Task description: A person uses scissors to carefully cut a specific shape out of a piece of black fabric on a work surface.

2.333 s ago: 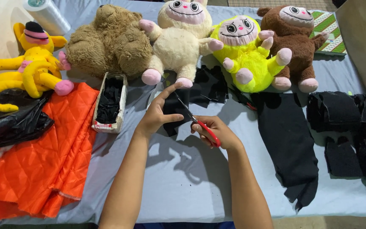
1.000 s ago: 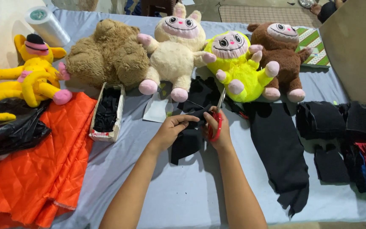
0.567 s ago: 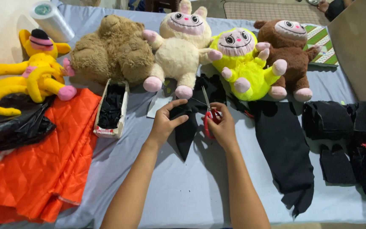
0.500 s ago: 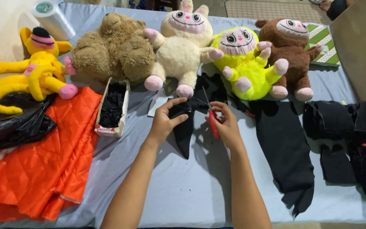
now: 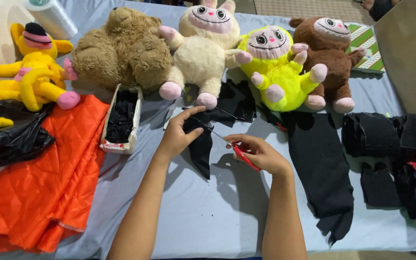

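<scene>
Four plush toys (image 5: 208,48) behind; left hand (image 5: 176,137) pinches black cloth (image 5: 201,144), right hand (image 5: 261,154) grips scissors (image 5: 244,158).

Centre frame: my left hand (image 5: 178,137) pins a black fabric piece (image 5: 199,144) — my right hand (image 5: 258,153) grips red-handled scissors (image 5: 240,155), blades at its edge.
</scene>
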